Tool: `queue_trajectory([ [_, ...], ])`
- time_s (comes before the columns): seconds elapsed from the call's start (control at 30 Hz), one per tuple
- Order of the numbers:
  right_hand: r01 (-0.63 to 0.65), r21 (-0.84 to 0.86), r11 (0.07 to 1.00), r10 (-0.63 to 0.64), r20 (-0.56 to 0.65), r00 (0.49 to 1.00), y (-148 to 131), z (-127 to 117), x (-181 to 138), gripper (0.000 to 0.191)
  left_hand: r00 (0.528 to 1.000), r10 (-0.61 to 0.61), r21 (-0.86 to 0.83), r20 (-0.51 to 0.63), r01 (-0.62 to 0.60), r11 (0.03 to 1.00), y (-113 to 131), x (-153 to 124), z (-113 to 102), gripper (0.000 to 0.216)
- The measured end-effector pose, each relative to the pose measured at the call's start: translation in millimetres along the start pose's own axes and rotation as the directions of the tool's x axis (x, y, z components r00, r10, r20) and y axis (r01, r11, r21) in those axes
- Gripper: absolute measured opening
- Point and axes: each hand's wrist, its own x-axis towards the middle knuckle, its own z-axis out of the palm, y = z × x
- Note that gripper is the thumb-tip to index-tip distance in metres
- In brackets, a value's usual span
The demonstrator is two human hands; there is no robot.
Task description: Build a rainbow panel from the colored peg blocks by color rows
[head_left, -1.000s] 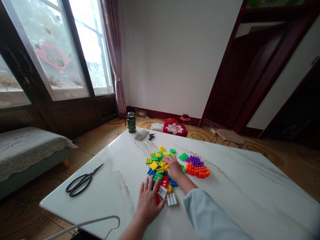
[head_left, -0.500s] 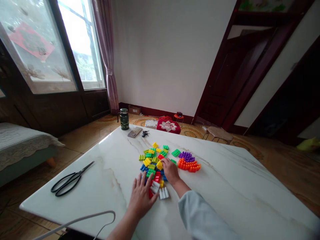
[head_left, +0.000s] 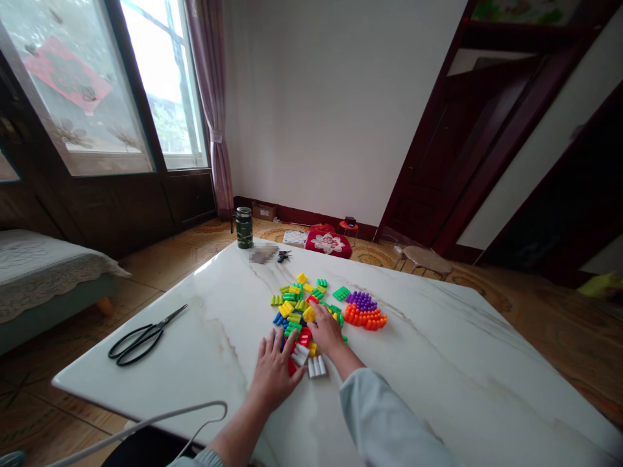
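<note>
A heap of small plastic building blocks in yellow, green, blue, red and white lies in the middle of a white marble table. My left hand rests flat on the table at the heap's near edge, fingers spread over a red block and a white one. My right hand lies palm down on the heap's right side, its fingers over a yellow block; I cannot see a grip. A joined slab of purple and orange blocks sits just right of the heap. A white block lies between my wrists.
Black scissors lie near the table's left edge. A green flask, a blurred flat object and keys stand at the far corner. A white cable curves past the near edge. A bed stands on the left; stools and a red cushion lie on the floor beyond.
My right hand has drawn slightly nearer across the heap. The left hand stays flat at the heap's near edge. The view has shifted a little.
</note>
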Motion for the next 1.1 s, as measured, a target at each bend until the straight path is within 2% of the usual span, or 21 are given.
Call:
queue_trajectory([
  [0.17, -0.251, -0.15, 0.956, 0.259, 0.035, 0.965, -32, 7, 20, 0.046, 1.0, 0.007, 0.027, 0.004, -0.007, 1.0, -1, 1, 0, 0.076],
  [0.3, -0.291, -0.206, 0.934, 0.306, 0.046, 0.951, -39, 11, 28, 0.029, 1.0, 0.009, 0.037, -0.003, -0.009, 0.999, -2, 2, 2, 0.075],
  [0.43, -0.286, -0.072, 0.955, 0.288, 0.01, 0.958, -32, 8, 24, 0.03, 1.0, 0.016, 0.035, -0.011, -0.016, 0.999, -3, 2, 4, 0.075],
  [0.53, -0.274, 0.254, 0.928, 0.313, -0.131, 0.94, -13, 1, 8, 0.025, 1.0, 0.017, 0.025, -0.014, -0.017, 1.0, -3, 2, 4, 0.074],
  [0.6, -0.245, 0.52, 0.818, 0.403, -0.214, 0.89, 9, -3, -9, 0.018, 1.0, 0.022, 0.014, -0.02, -0.022, 1.0, -3, 2, 4, 0.074],
  [0.67, -0.248, 0.697, 0.673, 0.529, -0.218, 0.82, 37, -6, -31, 0.017, 0.999, 0.031, 0.002, -0.027, -0.031, 1.0, -3, 1, 4, 0.073],
  [0.7, -0.265, 0.727, 0.633, 0.565, -0.2, 0.8, 53, -8, -43, 0.023, 0.999, 0.033, -0.001, -0.029, -0.033, 0.999, -3, 1, 4, 0.073],
  [0.77, -0.308, 0.688, 0.658, 0.58, -0.202, 0.789, 82, -13, -65, 0.03, 0.999, 0.035, -0.004, -0.037, -0.035, 0.999, -4, 1, 5, 0.074],
  [0.83, -0.374, 0.572, 0.73, 0.553, -0.172, 0.815, 106, -20, -82, 0.032, 0.998, 0.035, -0.005, -0.043, -0.035, 0.999, -4, 1, 5, 0.074],
  [0.93, -0.362, 0.483, 0.797, 0.472, -0.126, 0.873, 125, -34, -93, 0.022, 0.998, 0.036, -0.006, -0.044, -0.037, 0.999, -4, 1, 6, 0.074],
  [1.0, -0.309, 0.568, 0.763, 0.454, -0.131, 0.881, 127, -39, -91, 0.026, 0.999, 0.033, -0.004, -0.036, -0.033, 0.999, -4, 1, 6, 0.074],
  [1.1, -0.257, 0.723, 0.641, 0.495, -0.135, 0.858, 124, -34, -80, 0.042, 0.999, 0.024, 0.0, -0.023, -0.024, 1.0, -4, 2, 5, 0.074],
])
